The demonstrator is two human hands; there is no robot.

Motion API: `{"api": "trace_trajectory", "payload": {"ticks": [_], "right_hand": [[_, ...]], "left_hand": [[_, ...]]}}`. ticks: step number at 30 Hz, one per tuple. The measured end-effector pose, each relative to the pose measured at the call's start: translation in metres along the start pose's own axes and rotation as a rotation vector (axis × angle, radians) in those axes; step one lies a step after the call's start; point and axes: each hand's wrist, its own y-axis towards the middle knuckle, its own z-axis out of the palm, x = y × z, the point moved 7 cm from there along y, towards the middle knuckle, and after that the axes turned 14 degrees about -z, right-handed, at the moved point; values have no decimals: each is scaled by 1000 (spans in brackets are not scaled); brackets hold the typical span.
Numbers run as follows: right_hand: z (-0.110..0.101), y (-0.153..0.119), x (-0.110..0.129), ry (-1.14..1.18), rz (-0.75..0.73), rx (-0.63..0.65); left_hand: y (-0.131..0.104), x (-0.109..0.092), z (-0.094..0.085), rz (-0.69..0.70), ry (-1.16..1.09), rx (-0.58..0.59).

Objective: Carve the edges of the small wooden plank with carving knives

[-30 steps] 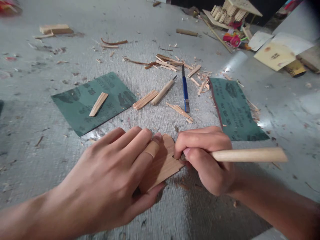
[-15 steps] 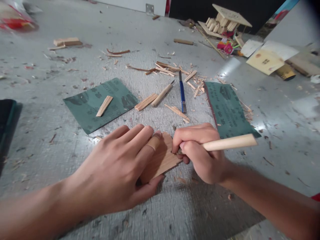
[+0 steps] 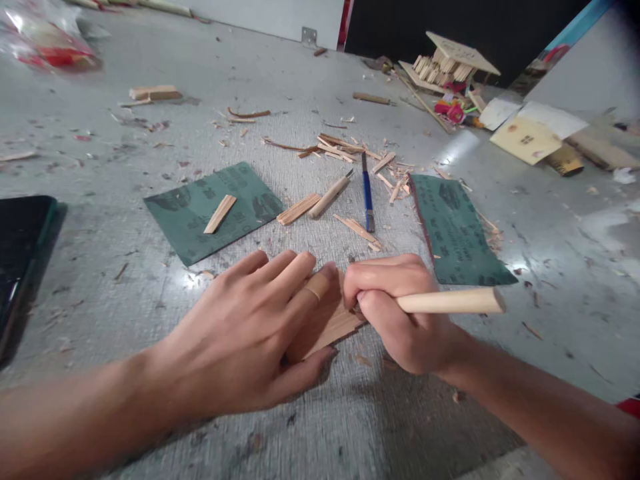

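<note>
A flat, thin piece of wood (image 3: 334,320) lies low over the table, with a jagged edge toward the right. My left hand (image 3: 250,327) is closed on it, fingers across the top and thumb along the near edge; a tan band circles one finger. In my right hand (image 3: 405,317) is a carving tool (image 3: 453,301), gripped by its pale round wooden handle, which sticks out to the right. The fingers hide most of its tip, down at the wood's right side. Beyond the hands lie a wooden-handled carving knife (image 3: 330,197) and a blue craft knife (image 3: 367,200).
Green sandpaper sheets lie at left (image 3: 193,230) and right (image 3: 463,233), the left one bearing a wood strip (image 3: 220,213). Wood shavings (image 3: 345,148) litter the table. A dark flat device (image 3: 23,253) sits far left; a small wooden model house (image 3: 450,60) stands at the back right.
The camera view has shifted slightly, so the background sits a little lower. The tool's handle end has moved slightly left and down with my right hand. Both hands keep their holds.
</note>
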Motion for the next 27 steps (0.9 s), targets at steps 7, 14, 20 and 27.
{"api": "trace_trajectory", "payload": {"ticks": [7,14,20,27], "right_hand": [[4,-2,8,-23,-63,7],[3,-14,11,-52,-85,19],[5,-17,15,-99,-103,55],[4,-16,21,-136,-146,54]], "left_hand": [[2,0,1,-59,15,66],[1,-1,4,-33,100,43],[-1,0,4,-53,126,61],[-1,-2,5,-50,128,57]]}}
